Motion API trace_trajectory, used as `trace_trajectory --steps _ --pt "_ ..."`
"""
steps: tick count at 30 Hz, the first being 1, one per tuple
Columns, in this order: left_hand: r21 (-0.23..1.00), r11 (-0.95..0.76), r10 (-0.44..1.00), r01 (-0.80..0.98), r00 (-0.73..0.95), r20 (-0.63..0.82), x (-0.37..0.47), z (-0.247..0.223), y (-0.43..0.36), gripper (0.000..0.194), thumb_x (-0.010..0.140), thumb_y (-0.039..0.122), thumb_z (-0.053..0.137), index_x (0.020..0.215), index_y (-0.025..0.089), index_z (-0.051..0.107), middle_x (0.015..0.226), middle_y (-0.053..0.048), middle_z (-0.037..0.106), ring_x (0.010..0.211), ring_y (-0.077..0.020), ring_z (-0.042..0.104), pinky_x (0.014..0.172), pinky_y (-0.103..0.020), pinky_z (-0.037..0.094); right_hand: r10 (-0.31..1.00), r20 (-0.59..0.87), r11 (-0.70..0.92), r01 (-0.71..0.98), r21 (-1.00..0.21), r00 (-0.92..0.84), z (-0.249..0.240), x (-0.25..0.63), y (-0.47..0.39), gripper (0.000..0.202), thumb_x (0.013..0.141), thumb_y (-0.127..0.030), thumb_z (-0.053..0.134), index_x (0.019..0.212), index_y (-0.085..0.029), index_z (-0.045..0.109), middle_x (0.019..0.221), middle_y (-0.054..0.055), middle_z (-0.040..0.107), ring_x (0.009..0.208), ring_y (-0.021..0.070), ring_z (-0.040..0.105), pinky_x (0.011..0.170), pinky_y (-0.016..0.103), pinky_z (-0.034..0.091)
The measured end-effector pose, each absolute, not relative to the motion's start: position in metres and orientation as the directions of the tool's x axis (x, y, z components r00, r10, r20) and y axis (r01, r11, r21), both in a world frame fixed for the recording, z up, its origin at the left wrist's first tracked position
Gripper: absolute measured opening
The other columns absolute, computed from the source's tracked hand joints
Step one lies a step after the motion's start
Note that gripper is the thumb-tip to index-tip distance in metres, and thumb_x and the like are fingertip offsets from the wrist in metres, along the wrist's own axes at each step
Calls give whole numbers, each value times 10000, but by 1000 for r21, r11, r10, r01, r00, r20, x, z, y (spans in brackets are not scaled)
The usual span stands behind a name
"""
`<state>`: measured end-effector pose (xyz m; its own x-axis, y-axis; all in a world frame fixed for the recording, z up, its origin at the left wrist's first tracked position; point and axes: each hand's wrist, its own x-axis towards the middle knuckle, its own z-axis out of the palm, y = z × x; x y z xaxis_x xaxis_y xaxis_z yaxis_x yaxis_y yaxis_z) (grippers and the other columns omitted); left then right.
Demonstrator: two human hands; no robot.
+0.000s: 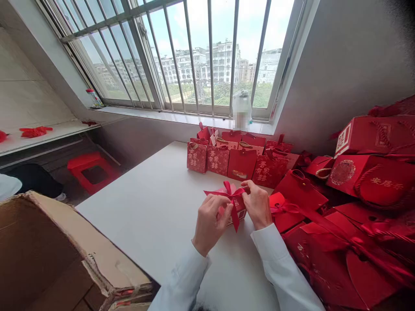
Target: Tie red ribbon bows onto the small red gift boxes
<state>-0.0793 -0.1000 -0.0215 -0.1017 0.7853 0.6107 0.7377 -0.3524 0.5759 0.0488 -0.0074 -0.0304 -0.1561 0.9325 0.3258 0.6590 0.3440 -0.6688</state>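
A small red gift box [241, 203] stands on the white table between my hands. On its top sits a red ribbon [235, 218] tied in a bow, with one tail hanging down the front. My left hand [212, 218] pinches the ribbon on the left side of the bow, thumb and finger together. From the right, my right hand [257, 204] grips the bow's other side with its fingertips. Part of the box is hidden behind my left hand.
Several red gift bags [241, 164] line the table's [139, 216] back edge. A pile of red boxes [359, 255] fills the right side. An open cardboard box [106, 255] stands at lower left, near a red stool [92, 168]. A barred window is behind.
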Motion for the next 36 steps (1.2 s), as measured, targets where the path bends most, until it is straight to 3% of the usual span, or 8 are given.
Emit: trace_trajectory --steps 2,6,8,11,15,26,31,36 --pt "572 -233 820 786 -157 550 -75 -19 -91 155 824 289 595 936 190 553 925 -60 615 887 -213 542 780 -348 454 921 354 374 633 -678 -164 -29 50 -8 271 768 -135 515 1017 -187 610 865 40 691 784 195 639 692 271 424" --pt "556 -26 908 831 -213 361 -67 -17 -76 740 654 381 744 1255 140 386 1152 -137 529 1066 -295 466 910 -468 406 897 406 428 580 -693 -177 -26 54 -9 354 729 -108 506 1072 -165 575 917 54 664 852 197 630 742 280 443" --pt "539 43 945 841 -209 251 -65 -15 -73 846 670 397 720 1350 162 275 1217 -155 496 1130 -323 432 954 -555 344 885 435 447 575 -685 -169 -25 54 -9 355 736 -115 510 1084 -164 561 938 62 655 861 206 625 739 290 447" --pt "535 92 968 840 -201 148 -63 -11 -69 845 717 391 666 1398 239 189 1276 -152 467 1182 -342 405 961 -648 272 877 461 428 663 -614 -139 -25 53 -11 345 771 -127 519 1114 -152 544 961 82 648 884 234 611 733 308 441" --pt "542 136 969 829 -225 101 -61 -6 -68 887 692 397 677 1415 285 176 1295 -147 462 1181 -357 419 961 -669 244 899 420 338 805 -488 -122 -28 50 -14 355 814 -85 505 1165 -132 525 1006 105 652 929 249 603 719 301 422" --pt "512 175 965 841 -249 78 -61 -7 -70 870 719 449 636 1427 294 155 1269 -161 462 1152 -362 442 951 -729 187 911 386 317 851 -419 -149 -40 41 -18 219 911 -114 457 1082 -187 574 961 60 678 853 191 632 648 256 368" --pt "398 184 981 899 -196 -11 -54 4 -67 950 674 490 653 1436 211 158 1220 -199 474 1114 -379 443 945 -770 141 916 360 331 843 -424 -178 -35 49 -18 207 879 -123 469 1027 -176 603 959 74 679 840 208 627 623 270 362" --pt "247 223 971 943 -238 35 -38 -3 -66 1030 638 484 674 1446 139 135 1138 -202 523 1021 -363 483 953 -751 171 902 323 427 714 -555 -288 -40 68 -14 330 803 -214 449 1113 -179 555 942 73 669 830 243 630 677 321 435"
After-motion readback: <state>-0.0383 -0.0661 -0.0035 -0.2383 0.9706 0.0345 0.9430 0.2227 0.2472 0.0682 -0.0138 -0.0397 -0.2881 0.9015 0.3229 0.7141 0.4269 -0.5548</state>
